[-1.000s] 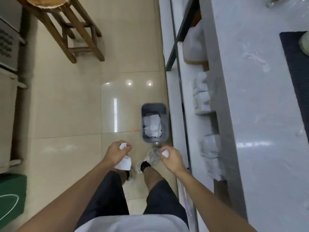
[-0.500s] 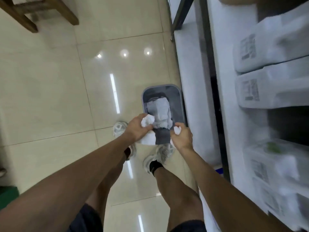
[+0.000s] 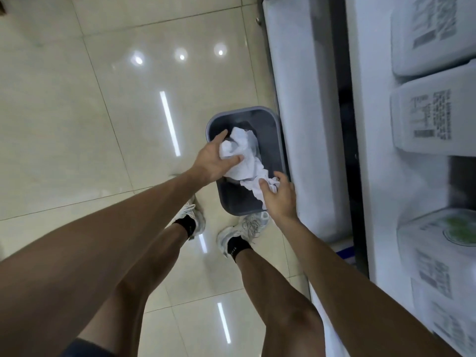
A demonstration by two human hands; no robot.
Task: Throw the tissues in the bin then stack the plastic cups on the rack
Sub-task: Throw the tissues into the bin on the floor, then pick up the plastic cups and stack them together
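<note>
A grey plastic bin (image 3: pixel 273 140) stands on the tiled floor beside a white shelf unit. Crumpled white tissues (image 3: pixel 246 150) lie inside it and reach up to its mouth. My left hand (image 3: pixel 212 162) hovers over the bin's left rim, thumb and fingers closed around a wad of tissue. Over the near right corner, my right hand (image 3: pixel 280 198) pinches a trailing piece of tissue (image 3: pixel 258 193) loosely between thumb and fingers. No plastic cups or rack are in view.
The white shelf unit (image 3: pixel 304 124) runs along the right, with white labelled packs (image 3: pixel 435 117) on its shelves. My feet in white trainers (image 3: pixel 247 228) stand just before the bin. Glossy beige floor tiles (image 3: pixel 90 112) spread to the left.
I have bent closer and both hands have gone forward from in front of the bin to over its mouth. The tissues now hang into the bin.
</note>
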